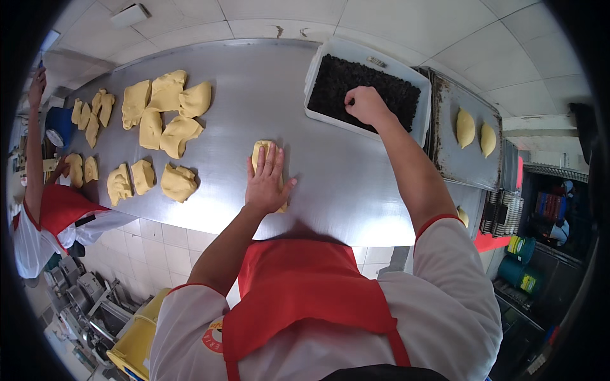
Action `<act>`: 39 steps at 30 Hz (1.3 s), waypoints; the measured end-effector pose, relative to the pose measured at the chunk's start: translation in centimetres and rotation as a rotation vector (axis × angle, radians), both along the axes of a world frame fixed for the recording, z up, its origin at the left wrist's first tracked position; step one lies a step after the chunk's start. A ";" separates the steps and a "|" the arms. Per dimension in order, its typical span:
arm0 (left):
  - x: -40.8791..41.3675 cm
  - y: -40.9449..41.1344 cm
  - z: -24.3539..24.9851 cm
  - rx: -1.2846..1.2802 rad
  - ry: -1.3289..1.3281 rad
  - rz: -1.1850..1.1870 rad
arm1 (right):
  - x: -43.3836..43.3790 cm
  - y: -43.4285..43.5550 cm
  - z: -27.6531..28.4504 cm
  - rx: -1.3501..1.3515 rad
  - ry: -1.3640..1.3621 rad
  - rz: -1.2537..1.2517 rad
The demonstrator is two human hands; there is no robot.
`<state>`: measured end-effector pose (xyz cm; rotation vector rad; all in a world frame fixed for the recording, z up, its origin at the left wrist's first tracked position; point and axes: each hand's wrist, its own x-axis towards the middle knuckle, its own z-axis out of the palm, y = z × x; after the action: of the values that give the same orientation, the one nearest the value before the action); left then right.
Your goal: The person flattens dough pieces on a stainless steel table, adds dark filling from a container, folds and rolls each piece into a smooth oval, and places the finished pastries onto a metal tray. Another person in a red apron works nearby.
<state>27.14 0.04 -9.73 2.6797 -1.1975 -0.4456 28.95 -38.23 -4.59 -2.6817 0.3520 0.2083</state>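
My left hand lies flat on an elongated flattened piece of yellow dough on the steel table, its fingers slightly spread. The hand covers most of that dough. Over a white plastic tub at the back right, my right hand is curled with its fingertips down among dark, raisin-like pieces. Some dark bits show between thumb and fingers. Several cut dough pieces sit on the table left of my left hand, with three more lumps nearer the front edge.
A worn metal baking tray right of the tub carries two shaped dough pieces. At the table's left end stands a co-worker in a red apron, one hand by smaller dough pieces. A tiled wall runs behind the steel table.
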 end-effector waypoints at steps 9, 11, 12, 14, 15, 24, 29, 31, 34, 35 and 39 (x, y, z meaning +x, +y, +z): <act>-1.5 8.3 2.0 -0.564 0.053 0.170 | -0.6 0.6 -0.2 -0.158 -0.028 -0.068; -2.4 12.4 1.7 -0.617 0.060 0.230 | -0.3 0.9 0.4 -0.207 -0.049 -0.123; -2.8 14.5 1.4 -0.640 0.069 0.261 | -0.6 0.8 0.9 -0.126 -0.127 -0.260; -3.5 18.6 1.8 -0.665 0.045 0.327 | -1.2 1.5 1.6 0.153 -0.273 -0.560; -4.0 20.9 1.8 -0.673 0.032 0.367 | -1.1 3.3 2.6 0.295 -0.396 -0.642; -5.4 27.2 0.5 -0.751 0.070 0.417 | -2.0 25.4 -1.7 0.673 -0.036 -0.415; -4.8 27.1 1.4 -0.838 0.108 0.367 | -1.1 28.6 -1.5 0.375 0.019 -0.483; -4.8 27.3 0.9 -0.856 0.156 0.381 | -1.9 28.3 -1.6 0.237 0.054 -0.379; -4.6 27.0 0.3 -0.881 0.187 0.371 | -3.6 28.6 -1.3 0.078 0.073 -0.263; -4.5 26.7 0.1 -0.889 0.190 0.362 | -4.4 28.9 -1.2 0.033 0.074 -0.232; -4.0 25.1 -0.3 -0.893 0.182 0.322 | -6.9 31.2 0.2 0.075 0.046 -0.239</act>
<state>23.14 25.17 -10.06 1.9370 -0.6546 -0.0600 22.03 -7.04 -4.40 -2.5367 0.6601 0.2059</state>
